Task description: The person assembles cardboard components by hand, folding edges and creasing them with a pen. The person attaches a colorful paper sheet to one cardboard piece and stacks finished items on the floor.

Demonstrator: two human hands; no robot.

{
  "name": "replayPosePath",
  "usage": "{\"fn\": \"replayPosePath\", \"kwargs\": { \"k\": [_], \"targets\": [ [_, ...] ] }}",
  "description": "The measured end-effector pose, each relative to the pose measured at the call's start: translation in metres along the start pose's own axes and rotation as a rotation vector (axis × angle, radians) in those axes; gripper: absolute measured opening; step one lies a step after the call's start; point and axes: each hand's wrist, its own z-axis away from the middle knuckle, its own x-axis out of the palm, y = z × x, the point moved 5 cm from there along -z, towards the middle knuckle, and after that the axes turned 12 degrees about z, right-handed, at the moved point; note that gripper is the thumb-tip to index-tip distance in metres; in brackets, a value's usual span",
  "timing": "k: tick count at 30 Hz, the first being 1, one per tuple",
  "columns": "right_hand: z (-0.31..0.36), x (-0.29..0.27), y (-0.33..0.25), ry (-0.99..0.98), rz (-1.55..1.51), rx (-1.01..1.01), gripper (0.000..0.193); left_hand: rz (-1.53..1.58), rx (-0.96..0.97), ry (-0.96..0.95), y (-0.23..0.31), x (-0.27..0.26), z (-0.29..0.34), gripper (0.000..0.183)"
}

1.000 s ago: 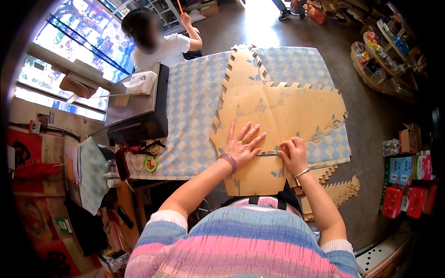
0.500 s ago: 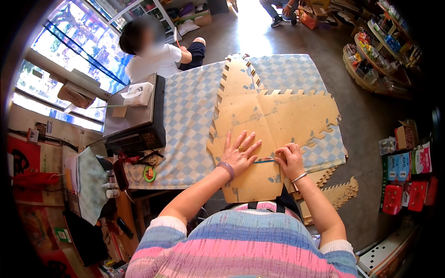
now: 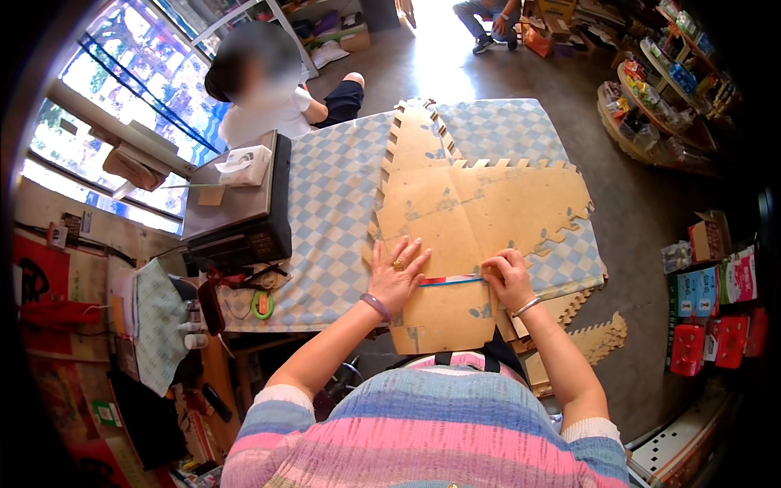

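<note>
A large brown cardboard sheet (image 3: 521,203) with saw-toothed edges lies on the table in front of me. Across its near part runs a thin red, white and blue strip (image 3: 452,281). My left hand (image 3: 395,281) rests flat on the cardboard with fingers spread, its thumb near the strip's left end. At the other end, my right hand (image 3: 509,281) has its thumb and fingers pinched together on the strip; the fingertips partly hide that end.
A blue-and-white checked cloth (image 3: 325,211) covers the table. A dark scale-like box (image 3: 272,203) carries a tissue pack (image 3: 245,165) at left. More notched cardboard pieces (image 3: 590,346) sit low at right. One person (image 3: 268,114) sits beyond the table's left; another (image 3: 492,20) sits farther back.
My left hand has slid left along the cardboard, and more of the strip shows between my hands. My right hand stays nearly in place. The person at left has shifted an arm.
</note>
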Motion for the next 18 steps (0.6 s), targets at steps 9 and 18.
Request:
{"fn": "replayPosePath", "kwargs": {
  "k": [9, 18],
  "targets": [
    [0.001, 0.001, 0.000, 0.000, 0.024, -0.001, 0.022, 0.067, 0.029, 0.127, -0.015, -0.016, 0.021, 0.047],
    [0.001, 0.000, -0.001, 0.009, -0.005, 0.005, 0.022, 0.203, 0.138, 0.234, 0.030, -0.020, 0.002, 0.007]
  ]
}}
